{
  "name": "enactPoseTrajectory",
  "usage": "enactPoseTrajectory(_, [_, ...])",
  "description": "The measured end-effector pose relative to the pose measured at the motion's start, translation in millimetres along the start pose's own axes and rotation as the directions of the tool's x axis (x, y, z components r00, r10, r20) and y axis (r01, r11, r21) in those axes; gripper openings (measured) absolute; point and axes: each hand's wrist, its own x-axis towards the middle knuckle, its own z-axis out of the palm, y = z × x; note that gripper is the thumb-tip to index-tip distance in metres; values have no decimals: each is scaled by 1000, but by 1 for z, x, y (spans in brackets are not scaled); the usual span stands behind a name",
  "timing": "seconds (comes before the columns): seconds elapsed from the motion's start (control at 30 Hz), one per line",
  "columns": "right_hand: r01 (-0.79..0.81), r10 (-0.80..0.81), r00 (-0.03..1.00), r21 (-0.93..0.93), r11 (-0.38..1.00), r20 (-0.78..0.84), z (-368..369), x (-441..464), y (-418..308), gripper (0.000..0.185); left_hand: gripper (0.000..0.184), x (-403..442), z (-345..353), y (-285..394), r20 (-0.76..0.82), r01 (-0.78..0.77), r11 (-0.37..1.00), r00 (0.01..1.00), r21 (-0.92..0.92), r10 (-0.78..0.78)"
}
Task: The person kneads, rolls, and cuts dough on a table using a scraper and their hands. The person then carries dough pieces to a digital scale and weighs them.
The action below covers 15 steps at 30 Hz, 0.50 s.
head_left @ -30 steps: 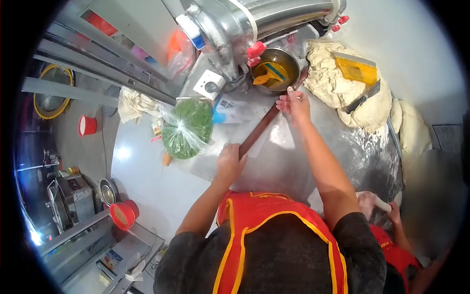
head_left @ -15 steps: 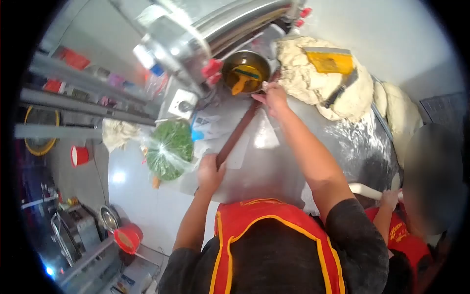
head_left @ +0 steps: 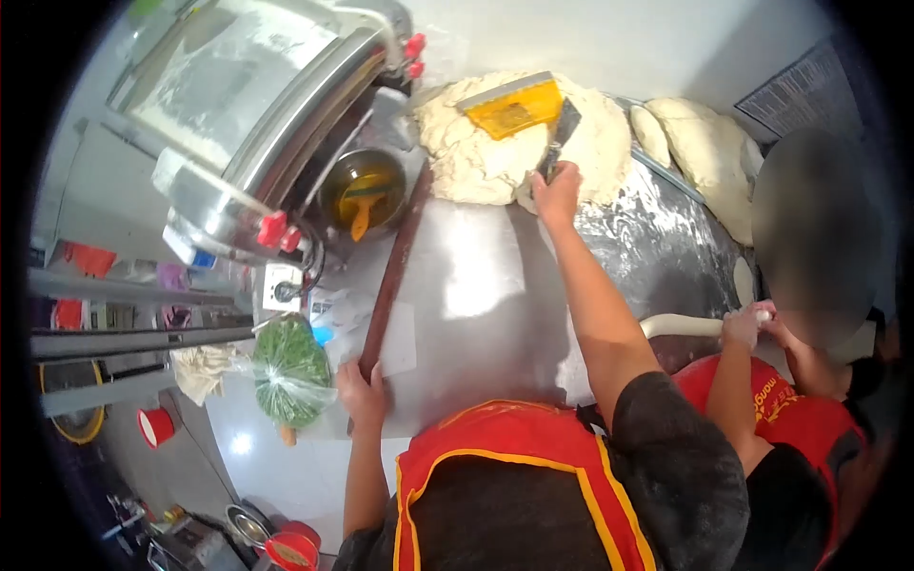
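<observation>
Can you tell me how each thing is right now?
Left hand, closed around brown rod
Right hand, at dark scraper, grip unclear
Brown rod, slanting
Dough, heaped
Yellow scraper, lying on dough
Orange brush, inside bowl
Plug, in socket
Clear bag, filled with greens

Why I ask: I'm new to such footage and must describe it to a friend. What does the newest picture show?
There is no robot here: a camera worn on a person's head looks forward and down, so the red apron is the wearer's. Their left hand holds the near end of a brown stick; their right hand grips a dark scraper at the dough. That dough, with a yellow scraper on it, lies on the metal table. Further left are a bowl holding a brush and a bag of greens. Another person's hands, at right, hold a dough roll.
</observation>
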Motion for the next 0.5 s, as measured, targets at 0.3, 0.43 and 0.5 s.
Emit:
enactPoseTrajectory(0.3, [-453, 300, 885, 504, 735, 357, -37, 24, -3, 22, 39, -1, 1, 8, -127, -259, 964, 956, 53, 264])
enactPoseTrajectory(0.43, [53, -158, 984, 699, 714, 86, -68, -32, -44, 17, 39, 5, 4, 33, -73, -208, 977, 976, -39, 205])
enactPoseTrajectory(0.5, [75, -311, 933, 748, 660, 182, -84, -84, -87, 19, 41, 4, 7, 46, -154, -281, 954, 952, -108, 263])
